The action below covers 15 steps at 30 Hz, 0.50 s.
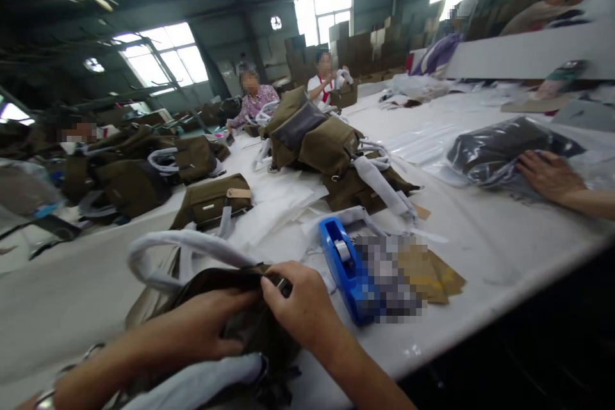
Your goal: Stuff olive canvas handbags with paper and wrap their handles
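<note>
An olive-brown bag (283,339) with handles wrapped in white padding lies open in front of me. My left hand (206,327) reaches into its opening; the fingertips are hidden inside the bag. At the right end of the opening, my right hand (300,301) pinches the bag's edge between thumb and fingers, beside a small dark metal piece. A wrapped handle (192,243) arches up behind my left hand. Just right of my right hand stands a blue tape dispenser (348,275).
Brown paper tags (432,275) lie right of the dispenser. Olive bags (307,134) are piled further back, with more at the left. Another person's hand (552,176) presses a plastic-wrapped bag (509,147) at the right. Several people are around the table (485,243).
</note>
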Each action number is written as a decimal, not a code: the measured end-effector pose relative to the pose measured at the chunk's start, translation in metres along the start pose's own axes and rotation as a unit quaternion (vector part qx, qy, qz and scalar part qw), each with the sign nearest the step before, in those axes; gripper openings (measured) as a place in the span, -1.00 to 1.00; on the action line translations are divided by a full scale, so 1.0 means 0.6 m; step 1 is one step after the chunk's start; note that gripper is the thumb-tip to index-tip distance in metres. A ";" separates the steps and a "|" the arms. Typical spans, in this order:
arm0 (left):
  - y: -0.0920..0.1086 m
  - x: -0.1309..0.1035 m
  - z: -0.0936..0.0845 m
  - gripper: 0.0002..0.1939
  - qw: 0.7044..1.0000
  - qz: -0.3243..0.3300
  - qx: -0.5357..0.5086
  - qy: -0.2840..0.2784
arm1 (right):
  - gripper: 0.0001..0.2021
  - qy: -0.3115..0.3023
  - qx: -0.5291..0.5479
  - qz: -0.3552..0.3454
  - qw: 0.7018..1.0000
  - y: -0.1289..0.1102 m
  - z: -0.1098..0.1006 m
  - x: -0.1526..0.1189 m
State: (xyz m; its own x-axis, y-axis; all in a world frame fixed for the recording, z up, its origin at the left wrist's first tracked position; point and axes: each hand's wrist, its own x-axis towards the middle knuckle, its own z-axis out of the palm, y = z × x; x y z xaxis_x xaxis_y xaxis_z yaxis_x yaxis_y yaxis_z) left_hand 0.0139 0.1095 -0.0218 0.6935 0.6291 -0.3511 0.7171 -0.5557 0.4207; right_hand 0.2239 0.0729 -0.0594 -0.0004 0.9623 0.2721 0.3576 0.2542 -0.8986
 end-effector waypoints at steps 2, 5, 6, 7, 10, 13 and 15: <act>0.003 -0.003 0.035 -0.42 1.000 0.007 -0.017 -0.011 | -0.86 -0.011 -0.021 -0.001 1.000 -0.004 0.012 -0.002; 0.006 0.013 0.058 -0.39 0.999 0.019 -0.046 0.004 | -0.82 -0.018 -0.069 0.003 0.997 -0.010 0.027 0.003; 0.006 0.017 0.049 -0.37 0.998 0.035 -0.060 -0.005 | -0.78 -0.015 -0.077 0.004 0.997 -0.012 0.028 0.005; 0.005 0.016 0.031 -0.37 0.995 0.058 -0.076 -0.024 | -0.74 -0.011 -0.075 0.005 0.997 -0.013 0.025 0.005; 0.003 -0.027 -0.050 -0.37 0.984 0.126 -0.120 -0.047 | -0.58 0.018 -0.033 0.025 0.999 -0.007 -0.002 -0.020; -0.016 -0.127 -0.107 -0.57 0.978 0.072 -0.171 0.091 | -0.52 0.096 -0.029 0.057 0.993 0.023 -0.045 -0.077; -0.050 -0.209 -0.102 -0.67 0.956 -0.034 -0.167 0.239 | -0.60 0.123 -0.032 0.080 0.989 0.056 -0.066 -0.105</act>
State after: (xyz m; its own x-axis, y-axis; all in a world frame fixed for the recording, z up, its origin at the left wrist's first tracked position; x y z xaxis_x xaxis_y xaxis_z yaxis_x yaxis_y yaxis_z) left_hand -0.0989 0.0804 0.0606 0.4780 0.8784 0.0024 0.6410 -0.3507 0.6827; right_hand 0.2728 0.0169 -0.0930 0.2848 0.9351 0.2110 0.3924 0.0871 -0.9157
